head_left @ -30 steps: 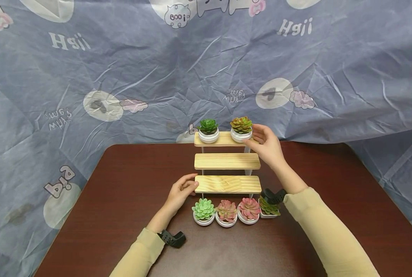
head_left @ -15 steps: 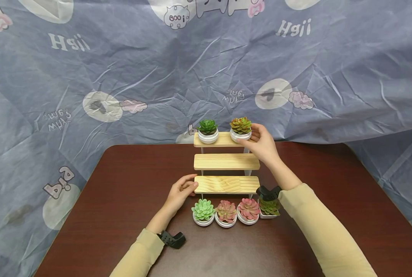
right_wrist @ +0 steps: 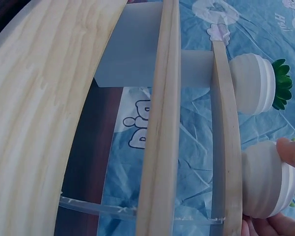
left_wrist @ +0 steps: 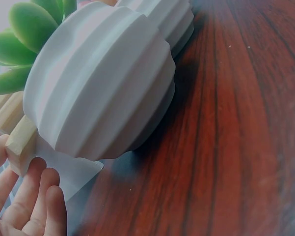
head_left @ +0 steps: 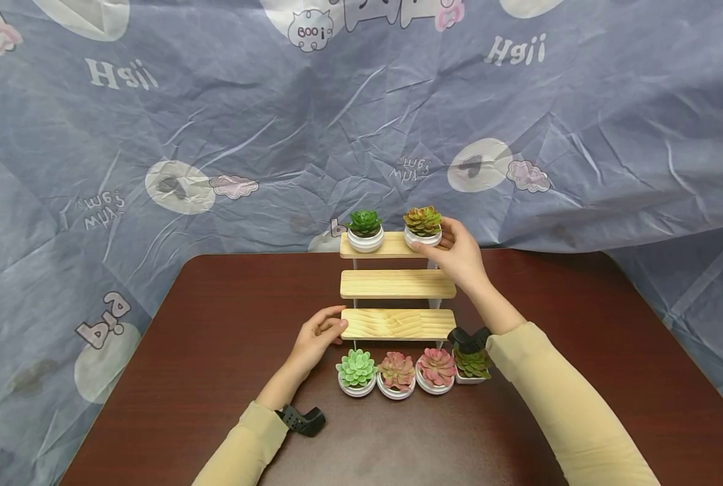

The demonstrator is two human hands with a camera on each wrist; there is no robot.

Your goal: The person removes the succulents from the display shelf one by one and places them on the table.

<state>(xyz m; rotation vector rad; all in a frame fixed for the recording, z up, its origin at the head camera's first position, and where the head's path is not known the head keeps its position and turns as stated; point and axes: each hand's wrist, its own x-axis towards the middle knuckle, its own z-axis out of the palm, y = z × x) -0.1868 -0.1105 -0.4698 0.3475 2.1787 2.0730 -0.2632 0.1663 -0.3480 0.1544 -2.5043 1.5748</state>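
A tiered stand with three wooden shelves (head_left: 397, 284) stands on the table. My right hand (head_left: 458, 255) holds the white pot of a yellow-green, red-tinged succulent (head_left: 422, 226) at the right of the top shelf; thumb in front, fingers behind. In the right wrist view, that pot (right_wrist: 266, 179) sits against the shelf edge. A dark green potted succulent (head_left: 364, 230) occupies the same shelf's left side. At the lowest shelf (head_left: 397, 325), my left hand (head_left: 314, 341) pinches the left end, with the thumb above and fingers beneath; the left wrist view shows this board end (left_wrist: 20, 145) up close.
Along the stand's front is a row of potted succulents: light green (head_left: 357, 371), dusty red (head_left: 397, 373), pink (head_left: 437, 369) and a green one (head_left: 472, 364) partly behind the right wristband (head_left: 469, 340). A printed grey-blue cloth (head_left: 276, 135) hangs behind the brown table (head_left: 246, 290).
My right hand has shifted slightly left, its thumb sliding further across the front of the pot. The left hand and the other plants have stayed put.
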